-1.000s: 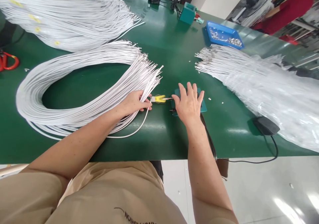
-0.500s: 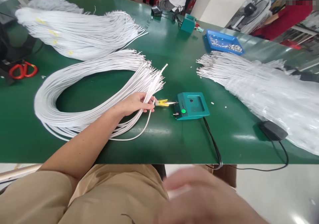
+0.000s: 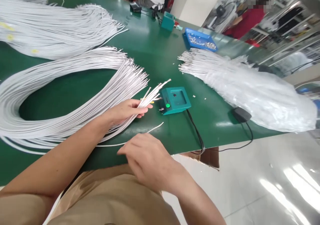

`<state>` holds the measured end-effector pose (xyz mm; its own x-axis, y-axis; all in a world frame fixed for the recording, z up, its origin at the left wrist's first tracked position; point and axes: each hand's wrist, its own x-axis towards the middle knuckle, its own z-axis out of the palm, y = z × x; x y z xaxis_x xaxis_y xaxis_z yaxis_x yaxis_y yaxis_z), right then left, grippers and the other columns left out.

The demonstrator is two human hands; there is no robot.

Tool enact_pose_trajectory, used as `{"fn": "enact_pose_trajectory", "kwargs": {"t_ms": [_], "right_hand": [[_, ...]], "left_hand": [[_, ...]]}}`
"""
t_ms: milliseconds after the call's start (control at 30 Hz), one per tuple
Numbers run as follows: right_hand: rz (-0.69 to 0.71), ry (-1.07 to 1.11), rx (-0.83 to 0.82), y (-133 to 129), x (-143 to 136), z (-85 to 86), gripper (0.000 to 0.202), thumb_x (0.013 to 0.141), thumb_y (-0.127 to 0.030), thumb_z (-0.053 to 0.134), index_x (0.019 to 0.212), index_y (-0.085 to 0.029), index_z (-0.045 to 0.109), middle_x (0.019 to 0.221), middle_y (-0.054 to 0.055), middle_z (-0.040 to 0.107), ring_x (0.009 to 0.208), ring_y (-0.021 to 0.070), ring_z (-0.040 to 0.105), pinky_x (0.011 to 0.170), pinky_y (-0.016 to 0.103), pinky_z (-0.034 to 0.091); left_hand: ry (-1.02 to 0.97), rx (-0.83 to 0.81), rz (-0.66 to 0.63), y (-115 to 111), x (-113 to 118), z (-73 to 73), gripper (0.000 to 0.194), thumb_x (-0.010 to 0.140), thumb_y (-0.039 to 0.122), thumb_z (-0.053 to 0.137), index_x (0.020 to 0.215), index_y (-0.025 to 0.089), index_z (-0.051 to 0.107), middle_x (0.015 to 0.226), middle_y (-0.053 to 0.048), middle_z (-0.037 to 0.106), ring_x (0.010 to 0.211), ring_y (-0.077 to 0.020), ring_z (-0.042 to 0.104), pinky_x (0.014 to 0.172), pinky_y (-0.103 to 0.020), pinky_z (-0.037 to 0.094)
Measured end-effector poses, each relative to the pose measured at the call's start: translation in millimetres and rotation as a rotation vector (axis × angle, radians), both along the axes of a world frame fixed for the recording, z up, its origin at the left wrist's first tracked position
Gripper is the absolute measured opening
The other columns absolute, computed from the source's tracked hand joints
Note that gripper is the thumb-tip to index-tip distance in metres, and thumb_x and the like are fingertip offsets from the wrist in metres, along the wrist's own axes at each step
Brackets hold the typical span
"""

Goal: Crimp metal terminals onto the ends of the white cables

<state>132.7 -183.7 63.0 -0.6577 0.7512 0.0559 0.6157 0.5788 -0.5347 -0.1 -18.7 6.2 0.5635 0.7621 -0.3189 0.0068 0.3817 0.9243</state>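
Observation:
My left hand (image 3: 130,109) is closed round several white cables (image 3: 150,96), whose cut ends stick out past its fingers towards the teal device. They belong to a large looped bundle of white cables (image 3: 82,125) lying on the green table. In front of my body is my right hand (image 3: 150,160), its fingers curled and pointing left. One single white cable (image 3: 157,127) runs behind the fingers of that hand, its tip showing beyond the knuckles. Whether the fingers grip anything is hidden. Beside my left hand stands a small teal device (image 3: 176,99) with a green button.
Another cable bundle (image 3: 62,28) lies at the back left. At right is a plastic-wrapped cable bundle (image 3: 240,81), with a black pedal-like block (image 3: 241,115) near the table edge. A blue tray (image 3: 200,39) holds small metal parts. Two people are beyond the table.
My right hand has come up from the lower edge to the table front. The single cable's tip has dropped away from my left hand. The view has swung right.

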Motion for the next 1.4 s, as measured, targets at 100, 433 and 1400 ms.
{"fn": "enact_pose_trajectory", "kwargs": {"t_ms": [100, 433, 1400], "right_hand": [[-0.127, -0.336, 0.04, 37.6, 7.5, -21.2, 0.009, 0.09, -0.017, 0.056, 0.092, -0.015, 0.065, 0.098, 0.012, 0.066, 0.094, 0.0252, 0.057, 0.081, 0.039, 0.044], [-0.869, 0.584, -0.326, 122.5, 38.4, -18.0, 0.023, 0.085, -0.044, 0.065, 0.089, -0.022, 0.065, 0.061, -0.007, 0.056, 0.049, 0.0096, 0.048, 0.051, 0.025, 0.037], [-0.719, 1.273, -0.827, 147.4, 15.4, -38.3, 0.029, 0.071, -0.032, 0.073, 0.056, -0.018, 0.052, 0.058, -0.005, 0.045, 0.054, 0.008, 0.034, 0.053, 0.026, 0.029]], "left_hand": [[0.021, 0.09, 0.074, 4.6, -4.0, 1.8, 0.023, 0.076, 0.035, 0.079, 0.085, 0.016, 0.07, 0.074, 0.0, 0.064, 0.07, -0.011, 0.058, 0.072, -0.027, 0.046], [0.015, 0.091, 0.005, 6.4, -6.0, 11.6, 0.022, 0.076, 0.033, 0.079, 0.087, 0.016, 0.07, 0.079, -0.001, 0.07, 0.077, -0.0145, 0.066, 0.075, -0.028, 0.048], [0.151, 0.3, 0.189, 5.0, -4.3, 16.6, 0.017, 0.078, 0.028, 0.071, 0.086, 0.018, 0.059, 0.08, 0.0, 0.072, 0.081, -0.0185, 0.068, 0.077, -0.032, 0.05]]}}
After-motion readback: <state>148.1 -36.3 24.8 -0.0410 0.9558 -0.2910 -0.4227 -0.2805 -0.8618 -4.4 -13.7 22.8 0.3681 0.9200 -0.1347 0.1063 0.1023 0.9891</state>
